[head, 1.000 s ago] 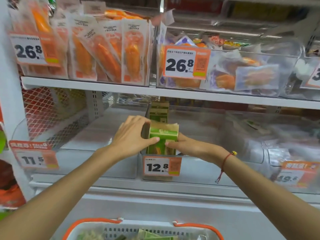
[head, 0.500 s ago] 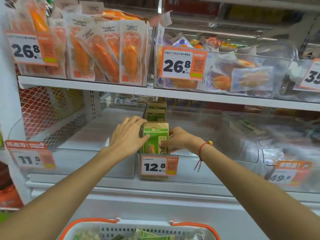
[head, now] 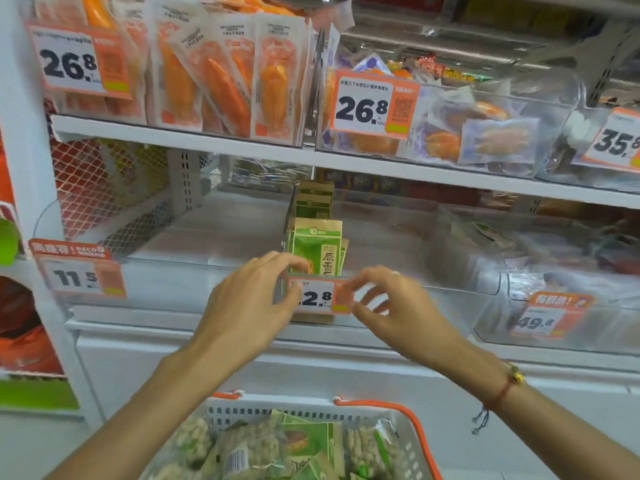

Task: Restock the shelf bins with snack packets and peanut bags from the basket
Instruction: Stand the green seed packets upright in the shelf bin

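Far left on the lower shelf there's an 11.5 tag (head: 81, 275) on a clear bin (head: 194, 244). Above it, on the upper shelf (head: 180, 142), orange packets (head: 221, 74) stand packed behind a 26.8 tag (head: 79, 62).

Left hand (head: 249, 306) is in front of the middle bin's front wall, fingers loosely curved, thumb and fingertips right at the left edge of the 12.8 tag (head: 320, 296). Can't tell if it's actually pinching the tag or just touching it. No packet in it.

The green packet (head: 317, 249) stands upright in the bin just behind that tag, with more green packets (head: 313, 202) lined up behind it.

Right hand (head: 394, 303) is blurry, fingers spread and half curled at the tag's right edge, holding nothing that I can see. Red cord bracelet (head: 502, 393) on that wrist.

Below, between the arms, the basket (head: 391, 415) with orange handles holds peanut bags (head: 242, 448) and more green snack packets (head: 308, 441).

Off to the right: a second 26.8 tag (head: 375, 103) up top, a 49.8 tag (head: 550, 315) on the lower bin.
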`<action>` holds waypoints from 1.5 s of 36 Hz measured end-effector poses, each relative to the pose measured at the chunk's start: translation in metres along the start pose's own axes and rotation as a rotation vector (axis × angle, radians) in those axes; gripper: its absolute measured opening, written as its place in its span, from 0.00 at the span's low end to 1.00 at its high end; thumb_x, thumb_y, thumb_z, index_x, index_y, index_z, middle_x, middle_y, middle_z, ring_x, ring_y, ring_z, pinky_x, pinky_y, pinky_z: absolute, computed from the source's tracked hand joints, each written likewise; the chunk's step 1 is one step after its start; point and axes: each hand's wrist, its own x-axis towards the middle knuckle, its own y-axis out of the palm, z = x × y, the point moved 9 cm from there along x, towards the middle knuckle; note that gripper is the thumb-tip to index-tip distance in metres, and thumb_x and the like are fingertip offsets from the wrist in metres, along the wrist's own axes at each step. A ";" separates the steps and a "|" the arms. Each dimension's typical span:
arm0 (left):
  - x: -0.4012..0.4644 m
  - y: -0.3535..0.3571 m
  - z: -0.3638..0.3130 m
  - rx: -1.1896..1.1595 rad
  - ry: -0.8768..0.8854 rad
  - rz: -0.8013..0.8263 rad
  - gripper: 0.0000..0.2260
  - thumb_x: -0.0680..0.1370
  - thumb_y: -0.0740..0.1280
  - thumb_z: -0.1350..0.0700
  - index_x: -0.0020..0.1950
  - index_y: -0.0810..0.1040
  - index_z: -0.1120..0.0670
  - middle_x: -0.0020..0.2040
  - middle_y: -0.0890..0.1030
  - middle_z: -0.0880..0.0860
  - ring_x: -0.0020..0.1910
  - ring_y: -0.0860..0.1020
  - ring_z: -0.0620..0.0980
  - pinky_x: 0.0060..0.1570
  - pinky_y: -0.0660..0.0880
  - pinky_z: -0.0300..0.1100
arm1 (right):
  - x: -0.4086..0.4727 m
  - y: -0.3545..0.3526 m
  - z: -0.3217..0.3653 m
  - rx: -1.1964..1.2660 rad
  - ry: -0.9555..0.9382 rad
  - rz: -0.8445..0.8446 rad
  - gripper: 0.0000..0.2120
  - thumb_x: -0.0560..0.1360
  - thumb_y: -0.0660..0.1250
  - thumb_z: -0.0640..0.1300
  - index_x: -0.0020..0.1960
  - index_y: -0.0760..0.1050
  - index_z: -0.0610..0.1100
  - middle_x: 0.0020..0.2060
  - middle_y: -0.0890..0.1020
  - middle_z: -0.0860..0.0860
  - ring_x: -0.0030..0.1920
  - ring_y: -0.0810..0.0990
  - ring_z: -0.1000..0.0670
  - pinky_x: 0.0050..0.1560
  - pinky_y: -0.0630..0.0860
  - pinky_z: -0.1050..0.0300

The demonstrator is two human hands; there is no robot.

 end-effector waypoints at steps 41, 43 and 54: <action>-0.156 0.181 0.077 -0.342 -0.329 0.662 0.29 0.73 0.71 0.49 0.72 0.64 0.45 0.71 0.66 0.46 0.71 0.65 0.48 0.68 0.61 0.43 | -0.101 0.159 -0.139 -0.057 0.485 0.471 0.36 0.62 0.77 0.59 0.59 0.66 0.41 0.46 0.76 0.50 0.45 0.75 0.50 0.44 0.74 0.57; -0.162 0.190 0.059 -0.488 -0.380 0.778 0.39 0.69 0.74 0.48 0.75 0.58 0.46 0.72 0.65 0.46 0.71 0.65 0.46 0.67 0.62 0.41 | -0.096 0.149 -0.135 -0.044 0.550 0.420 0.31 0.62 0.76 0.62 0.48 0.66 0.43 0.37 0.72 0.52 0.36 0.72 0.54 0.33 0.69 0.60; -0.164 0.190 0.031 -0.448 -0.348 0.609 0.27 0.74 0.68 0.43 0.71 0.66 0.47 0.60 0.76 0.46 0.52 0.78 0.45 0.47 0.75 0.36 | -0.083 0.113 -0.076 -0.004 0.576 0.354 0.39 0.65 0.71 0.66 0.61 0.68 0.38 0.46 0.73 0.50 0.45 0.74 0.51 0.42 0.72 0.58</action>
